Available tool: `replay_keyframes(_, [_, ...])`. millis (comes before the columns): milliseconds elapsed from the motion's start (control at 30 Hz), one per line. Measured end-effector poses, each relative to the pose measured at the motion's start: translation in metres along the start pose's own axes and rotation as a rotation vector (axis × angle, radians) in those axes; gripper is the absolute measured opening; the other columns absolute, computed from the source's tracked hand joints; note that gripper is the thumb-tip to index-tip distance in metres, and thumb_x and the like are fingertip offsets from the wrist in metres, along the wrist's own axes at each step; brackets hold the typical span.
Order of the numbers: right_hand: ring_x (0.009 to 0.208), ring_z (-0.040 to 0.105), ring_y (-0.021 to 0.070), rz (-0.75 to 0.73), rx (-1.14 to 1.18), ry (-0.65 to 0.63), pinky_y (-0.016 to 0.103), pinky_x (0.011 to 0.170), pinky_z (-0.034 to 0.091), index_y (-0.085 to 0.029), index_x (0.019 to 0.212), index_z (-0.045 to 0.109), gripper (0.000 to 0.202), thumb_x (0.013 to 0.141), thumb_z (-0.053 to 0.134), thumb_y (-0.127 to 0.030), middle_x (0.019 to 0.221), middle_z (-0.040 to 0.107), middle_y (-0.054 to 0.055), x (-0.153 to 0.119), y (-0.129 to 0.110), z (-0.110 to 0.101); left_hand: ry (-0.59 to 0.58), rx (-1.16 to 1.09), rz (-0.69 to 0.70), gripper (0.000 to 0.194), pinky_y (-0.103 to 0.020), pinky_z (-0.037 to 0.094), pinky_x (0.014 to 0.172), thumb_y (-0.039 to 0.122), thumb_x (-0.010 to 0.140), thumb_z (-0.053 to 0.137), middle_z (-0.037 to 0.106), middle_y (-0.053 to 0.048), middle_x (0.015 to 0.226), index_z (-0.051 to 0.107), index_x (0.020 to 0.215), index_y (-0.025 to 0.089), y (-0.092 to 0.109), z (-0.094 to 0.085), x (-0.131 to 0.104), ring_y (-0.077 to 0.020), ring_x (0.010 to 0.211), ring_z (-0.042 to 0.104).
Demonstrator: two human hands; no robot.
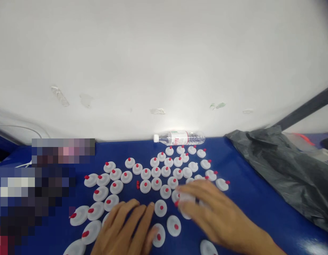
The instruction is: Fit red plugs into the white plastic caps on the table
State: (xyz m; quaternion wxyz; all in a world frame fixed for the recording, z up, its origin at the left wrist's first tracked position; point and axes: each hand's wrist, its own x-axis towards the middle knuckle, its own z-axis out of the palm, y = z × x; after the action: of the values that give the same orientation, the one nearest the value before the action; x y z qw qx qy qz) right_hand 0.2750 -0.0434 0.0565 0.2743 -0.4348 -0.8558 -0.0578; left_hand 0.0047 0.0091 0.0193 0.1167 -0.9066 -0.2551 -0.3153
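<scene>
Dozens of small round white plastic caps with red tips (156, 183) lie spread over the blue counter (254, 198), from its far middle down to the near left corner. The left hand (124, 230) lies palm down at the near edge among them, fingers stretched and slightly spread, holding nothing; its fingertips reach just beside one cap (160, 208). The right hand (219, 216) comes in from the near right, blurred, with its fingers lying over one white cap (185, 206) (whether they pinch it or merely cover it I cannot tell). The two hands are apart, with a few caps between them. At the far edge, against the white wall (164, 63), a clear plastic water bottle with a white lid (180, 138) lies on its side. A crumpled dark grey plastic bag (286, 170) covers the far right of the counter.
</scene>
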Motion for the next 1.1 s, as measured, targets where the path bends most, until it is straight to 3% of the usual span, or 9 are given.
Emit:
replay_keyframes(67, [0.111,0.068,0.0222,0.237,-0.007,0.077,0.04,0.095,0.058,-0.022,0.133,0.056,0.033,0.1,0.055,-0.019,0.119,0.072,0.01,-0.002,0.021,-0.007,-0.061,0.112,-0.006,0.024,-0.042,0.049,0.096,0.017,0.098,0.057,0.073,-0.007,0.1,0.07,0.119,0.017,-0.011,0.002,-0.003,-0.0258,0.102,0.067])
replay_keyframes(133, [0.111,0.068,0.0231,0.422,-0.038,0.144,0.04,0.096,0.057,-0.024,0.126,0.061,0.026,0.1,0.056,-0.023,0.12,0.07,0.009,-0.006,0.041,-0.012,-0.141,0.197,-0.011,0.03,-0.048,0.048,0.095,0.01,0.095,0.055,0.071,-0.012,0.107,0.068,0.122,0.014,-0.021,0.006,-0.005,-0.0317,0.108,0.064])
replay_keyframes(200, [0.108,0.068,0.0234,0.499,-0.071,0.192,0.04,0.095,0.057,-0.026,0.114,0.067,0.017,0.101,0.057,-0.025,0.118,0.068,0.008,-0.009,0.056,-0.014,-0.207,0.232,-0.016,0.038,-0.051,0.048,0.093,0.003,0.092,0.051,0.069,-0.015,0.113,0.066,0.126,0.011,-0.025,0.011,-0.006,-0.0359,0.111,0.061])
replay_keyframes(400, [0.09,0.067,0.0221,0.531,-0.211,0.144,0.038,0.076,0.057,-0.028,0.112,0.073,0.018,0.1,0.059,-0.032,0.105,0.063,0.007,-0.02,0.079,-0.006,-0.309,0.243,-0.07,0.055,-0.052,0.047,0.096,-0.008,0.084,0.048,0.065,-0.018,0.121,0.059,0.135,0.006,-0.02,0.018,-0.008,-0.037,0.115,0.057])
replay_keyframes(600, [0.09,0.066,0.022,0.477,-0.183,0.029,0.048,0.095,0.049,-0.025,0.113,0.071,0.017,0.1,0.061,-0.029,0.098,0.073,0.004,-0.027,0.091,0.0,-0.385,0.321,-0.072,0.06,-0.051,0.049,0.095,-0.01,0.083,0.044,0.066,-0.016,0.12,0.062,0.136,0.011,-0.019,0.017,-0.009,-0.0342,0.113,0.058])
replay_keyframes(933, [0.094,0.065,0.0241,0.499,-0.215,0.002,0.047,0.092,0.05,-0.024,0.118,0.071,0.023,0.102,0.057,-0.032,0.099,0.075,0.005,-0.031,0.097,0.008,-0.275,0.228,-0.013,0.052,-0.046,0.046,0.095,-0.008,0.086,0.042,0.068,-0.011,0.11,0.068,0.125,0.014,-0.029,0.019,-0.017,-0.0307,0.108,0.059])
replay_keyframes(1100, [0.111,0.06,0.0276,0.513,-0.221,0.009,0.049,0.098,0.049,-0.024,0.13,0.065,0.032,0.1,0.059,-0.036,0.116,0.07,0.008,-0.026,0.09,0.004,-0.24,0.166,-0.01,0.045,-0.044,0.046,0.093,-0.005,0.09,0.042,0.068,-0.009,0.107,0.069,0.119,0.017,-0.031,0.021,-0.02,-0.0289,0.105,0.06])
